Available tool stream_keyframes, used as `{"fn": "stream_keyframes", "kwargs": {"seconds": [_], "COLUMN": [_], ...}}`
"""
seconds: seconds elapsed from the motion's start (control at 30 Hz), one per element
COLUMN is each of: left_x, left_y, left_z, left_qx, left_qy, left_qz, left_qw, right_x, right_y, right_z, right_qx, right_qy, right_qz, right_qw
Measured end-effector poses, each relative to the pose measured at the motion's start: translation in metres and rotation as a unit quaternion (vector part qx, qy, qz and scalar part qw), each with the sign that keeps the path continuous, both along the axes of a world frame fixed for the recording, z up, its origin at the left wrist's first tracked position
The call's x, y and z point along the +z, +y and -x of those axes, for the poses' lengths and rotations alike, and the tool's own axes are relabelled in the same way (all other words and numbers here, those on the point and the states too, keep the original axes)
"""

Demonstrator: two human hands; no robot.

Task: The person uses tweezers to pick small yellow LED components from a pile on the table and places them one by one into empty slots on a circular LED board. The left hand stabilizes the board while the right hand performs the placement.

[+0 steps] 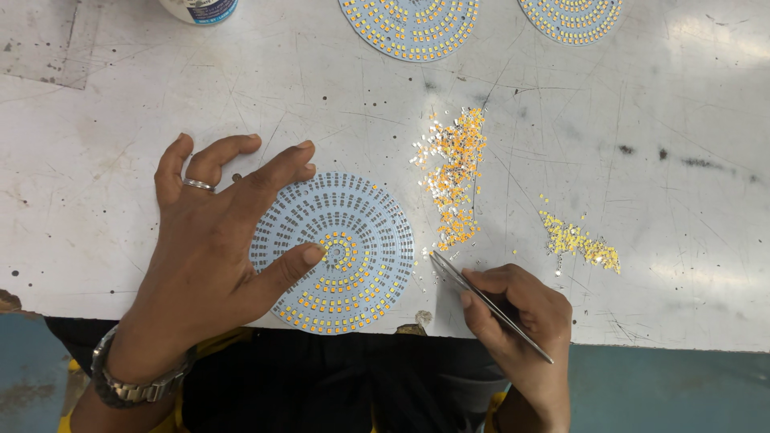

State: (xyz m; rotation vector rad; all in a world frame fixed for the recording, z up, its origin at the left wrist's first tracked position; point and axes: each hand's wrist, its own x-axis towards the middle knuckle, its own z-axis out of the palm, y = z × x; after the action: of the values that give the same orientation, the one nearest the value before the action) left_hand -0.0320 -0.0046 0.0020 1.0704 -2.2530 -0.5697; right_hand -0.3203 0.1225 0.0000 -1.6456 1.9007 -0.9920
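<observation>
Resting at the near edge of the scuffed white table (96, 240), the left hand (216, 248) lies spread and released, grasping nothing, its thumb and fingers pressing flat on a round circuit disc (353, 240). That disc is ringed with small pads, its near half filled with orange chips. Just to the disc's right, the right hand (521, 317) is clenched around metal tweezers (485, 301), whose tips point toward the disc's right edge without touching it. Beyond the tweezer tips lies a loose heap of orange and white chips (455, 172), with a smaller yellow heap (579, 243) off to the right. Farther back, two more populated discs (411, 28) (571, 18) sit at the far edge, and a white container (196, 10) stands to their left.
</observation>
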Motion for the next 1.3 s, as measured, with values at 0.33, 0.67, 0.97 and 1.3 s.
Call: {"fn": "stream_keyframes", "kwargs": {"seconds": [0.33, 0.67, 0.97, 1.3], "left_x": [0.0, -0.002, -0.005, -0.003], "left_y": [-0.001, -0.001, -0.002, -0.001], "left_z": [-0.002, -0.002, -0.001, -0.002], "left_qx": [0.001, 0.0, -0.002, 0.001], "left_qy": [-0.012, -0.013, -0.018, -0.016], "left_qz": [0.006, 0.011, 0.017, 0.015], "left_qw": [1.0, 1.0, 1.0, 1.0], "right_x": [-0.003, 0.001, 0.001, -0.001], "right_y": [-0.01, -0.019, -0.02, -0.018], "right_z": [-0.007, -0.013, -0.012, -0.014], "right_qx": [0.157, 0.163, 0.164, 0.179], "right_qy": [-0.007, -0.01, -0.007, -0.011], "right_qz": [0.034, 0.015, 0.008, 0.021], "right_qw": [0.987, 0.986, 0.986, 0.984]}}
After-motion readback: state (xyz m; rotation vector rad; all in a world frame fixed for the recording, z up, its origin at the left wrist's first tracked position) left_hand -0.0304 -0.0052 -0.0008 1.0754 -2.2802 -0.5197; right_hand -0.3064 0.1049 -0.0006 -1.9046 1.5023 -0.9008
